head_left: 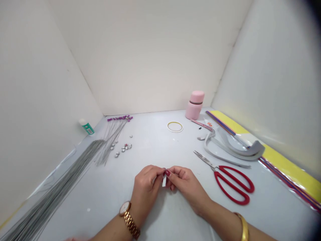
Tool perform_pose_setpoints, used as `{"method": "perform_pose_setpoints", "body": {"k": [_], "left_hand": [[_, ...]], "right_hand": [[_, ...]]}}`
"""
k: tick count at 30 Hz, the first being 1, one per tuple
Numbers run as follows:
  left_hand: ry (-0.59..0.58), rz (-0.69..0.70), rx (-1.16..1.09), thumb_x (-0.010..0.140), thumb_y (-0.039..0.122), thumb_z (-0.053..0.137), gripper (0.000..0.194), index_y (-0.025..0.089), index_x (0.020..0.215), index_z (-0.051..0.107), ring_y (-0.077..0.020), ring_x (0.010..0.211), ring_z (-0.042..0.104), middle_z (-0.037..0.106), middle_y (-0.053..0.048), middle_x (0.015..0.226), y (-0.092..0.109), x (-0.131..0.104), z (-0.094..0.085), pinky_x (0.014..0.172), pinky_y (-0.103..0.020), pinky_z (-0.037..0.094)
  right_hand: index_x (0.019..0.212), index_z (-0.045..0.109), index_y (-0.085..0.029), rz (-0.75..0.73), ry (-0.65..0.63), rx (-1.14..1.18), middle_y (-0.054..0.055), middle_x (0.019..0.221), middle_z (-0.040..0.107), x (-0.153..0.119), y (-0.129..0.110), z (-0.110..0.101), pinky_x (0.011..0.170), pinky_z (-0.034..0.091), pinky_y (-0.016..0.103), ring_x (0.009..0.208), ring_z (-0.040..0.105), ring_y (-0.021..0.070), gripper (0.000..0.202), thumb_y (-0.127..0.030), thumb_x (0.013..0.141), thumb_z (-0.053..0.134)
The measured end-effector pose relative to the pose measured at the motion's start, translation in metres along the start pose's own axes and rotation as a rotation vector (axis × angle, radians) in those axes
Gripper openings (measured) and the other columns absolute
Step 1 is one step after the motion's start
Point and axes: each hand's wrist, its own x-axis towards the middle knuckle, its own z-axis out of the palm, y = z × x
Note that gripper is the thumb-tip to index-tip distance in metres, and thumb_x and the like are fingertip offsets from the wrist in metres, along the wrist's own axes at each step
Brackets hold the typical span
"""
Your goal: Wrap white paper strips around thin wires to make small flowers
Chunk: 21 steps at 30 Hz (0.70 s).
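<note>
A short white paper-like strip (164, 181) hangs between my two hands at the front middle of the table. My left hand (147, 182) is closed, with thumb and forefinger pinching the top end of the strip. From the other side my right hand (185, 184) pinches at the same spot, its thumb against the strip and its other fingers curled behind. The fingertips of both hands meet there and hide the strip's upper part. Right of my right hand lie red-handled scissors (234, 182), blades slightly apart and pointing to the far left.
At left lie a bundle of grey wires (62, 187), purple-tipped wires (120, 117), small silver pieces (123, 149) and a glue stick (87, 127). Behind are a tape roll (175, 131) and pink bottle (194, 106). Grey-white strips (225, 156) and yellow sheets (291, 164) lie at right. Walls enclose three sides.
</note>
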Motion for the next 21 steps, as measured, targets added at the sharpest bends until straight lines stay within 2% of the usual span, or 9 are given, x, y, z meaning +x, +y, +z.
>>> {"method": "perform_pose_setpoints", "body": {"k": [2,5,7,9,12,16,21], "left_hand": [[0.001,0.066,0.08,0.08,0.011,0.049,0.017,0.017,0.091,0.061,-0.0141,0.07,0.058,0.065,-0.003,0.075,0.0001,-0.0008,-0.0007,0.067,-0.025,0.045],[-0.03,0.088,0.102,0.08,0.012,0.049,0.029,0.019,0.108,0.055,-0.0149,0.074,0.059,0.066,-0.005,0.083,0.0003,-0.0021,-0.0002,0.071,-0.026,0.045],[-0.062,0.021,0.016,0.08,0.012,0.048,0.032,0.02,0.111,0.052,-0.015,0.078,0.06,0.066,-0.005,0.089,0.0006,-0.0021,0.0001,0.074,-0.027,0.046],[-0.048,-0.127,-0.128,0.081,0.014,0.046,0.032,0.02,0.112,0.051,-0.0145,0.077,0.061,0.065,-0.005,0.093,0.0007,-0.0008,0.0003,0.072,-0.027,0.048],[-0.042,-0.303,-0.342,0.082,0.02,0.046,0.023,0.018,0.103,0.055,-0.012,0.061,0.061,0.062,-0.004,0.086,0.0004,0.0029,0.0009,0.061,-0.025,0.05],[-0.103,-0.3,-0.473,0.078,0.022,0.054,0.012,0.016,0.082,0.063,-0.0111,0.057,0.059,0.056,-0.002,0.077,0.0021,0.0066,0.002,0.058,-0.024,0.049],[-0.073,-0.399,-0.525,0.076,0.023,0.057,0.01,0.015,0.072,0.061,-0.011,0.057,0.058,0.058,0.0,0.069,0.0045,0.0077,0.0015,0.056,-0.022,0.047]], "right_hand": [[0.065,0.06,-0.013,-0.001,0.004,0.02,-0.002,0.053,0.055,0.0005,-0.0009,-0.0003,0.049,0.033,0.019,0.048,0.044,0.0068,0.023,-0.032,0.077,0.054],[0.065,0.06,-0.013,-0.001,0.011,0.062,-0.003,0.054,0.053,0.0017,-0.003,-0.0011,0.05,0.032,0.018,0.048,0.042,0.0062,0.021,-0.029,0.077,0.054],[0.069,0.061,-0.013,0.01,0.023,0.094,-0.003,0.055,0.054,0.0021,-0.0043,-0.0014,0.05,0.032,0.019,0.048,0.042,0.0062,0.016,-0.026,0.076,0.055],[0.073,0.062,-0.013,0.023,0.022,0.113,-0.001,0.057,0.056,0.002,-0.0051,-0.0013,0.049,0.032,0.019,0.049,0.043,0.0067,0.014,-0.025,0.075,0.055],[0.075,0.063,-0.012,0.028,0.002,0.107,0.001,0.06,0.06,0.0016,-0.0047,-0.0007,0.05,0.032,0.019,0.05,0.043,0.0072,0.016,-0.026,0.075,0.055],[0.071,0.063,-0.012,0.014,-0.004,0.103,0.0,0.057,0.059,0.0023,-0.0036,-0.0003,0.048,0.033,0.019,0.049,0.044,0.0076,0.016,-0.027,0.073,0.057],[0.07,0.061,-0.012,0.049,0.024,0.078,0.001,0.057,0.061,0.0022,-0.0019,-0.0007,0.047,0.034,0.019,0.048,0.047,0.0074,0.019,-0.03,0.073,0.058]]}}
